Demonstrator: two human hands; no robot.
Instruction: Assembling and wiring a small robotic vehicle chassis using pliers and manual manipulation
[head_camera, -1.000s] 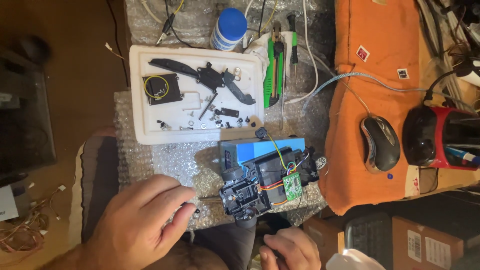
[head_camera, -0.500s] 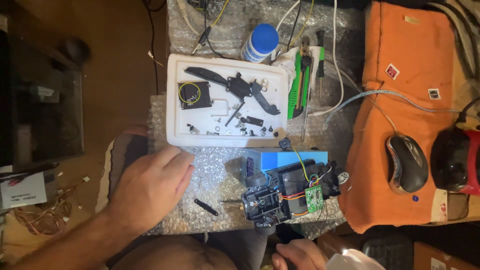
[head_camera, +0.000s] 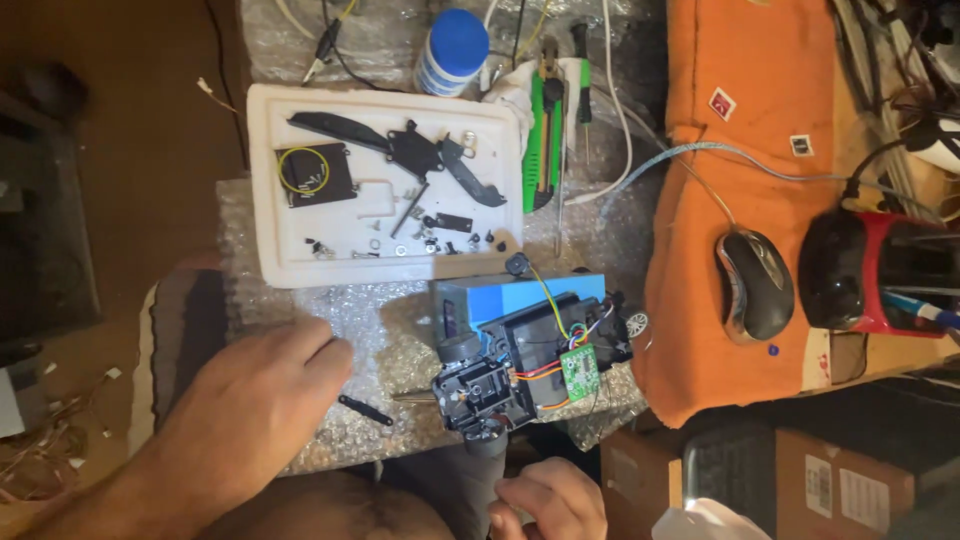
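Head view: I saw the right hand (head_camera: 550, 500) nearest, fingers curled at the lower end of the opened black device (head_camera: 510, 375), though I couldn't tell if they gripped it. Left of the device, the left hand (head_camera: 255, 400) lay flat and empty, fingers loosely spread on bubble wrap (head_camera: 390, 320), just beside a small black strip (head_camera: 365, 409). Beyond the device sat a white tray (head_camera: 270, 190) of screws and black parts.
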